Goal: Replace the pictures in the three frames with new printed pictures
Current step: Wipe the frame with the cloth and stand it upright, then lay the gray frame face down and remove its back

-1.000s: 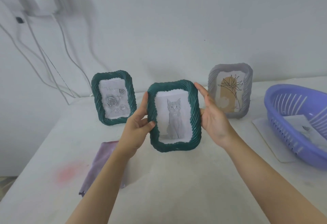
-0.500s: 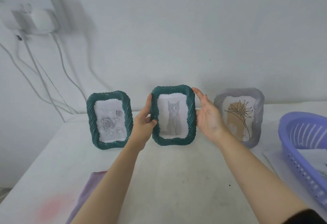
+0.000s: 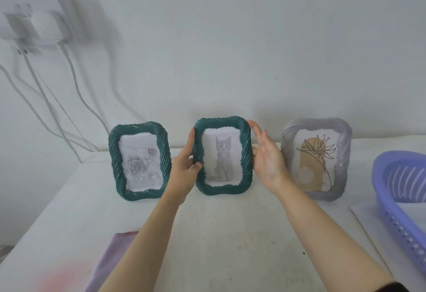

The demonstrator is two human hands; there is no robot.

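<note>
Three picture frames stand in a row at the back of the white table point(image 3: 230, 234), by the wall. The middle one is a dark green frame point(image 3: 221, 190) with a grey cat picture. My left hand point(image 3: 184, 172) grips its left edge, thumb on the front. My right hand point(image 3: 267, 158) lies flat against its right edge, fingers reaching to the top corner. The frame's bottom is at the table top. To the left is a green frame point(image 3: 140, 194) with a rose print. To the right is a grey frame point(image 3: 343, 153) with a line-drawn flower.
A purple plastic basket point(image 3: 382, 190) sits at the right edge on a white sheet point(image 3: 364, 218). A lilac cloth point(image 3: 115, 257) lies near the front left. White cables point(image 3: 43, 98) hang down the wall from chargers at the upper left.
Both hands have carried the cat frame away from me and down, from mid-air to the table's back between the other two frames. The view has tilted up.
</note>
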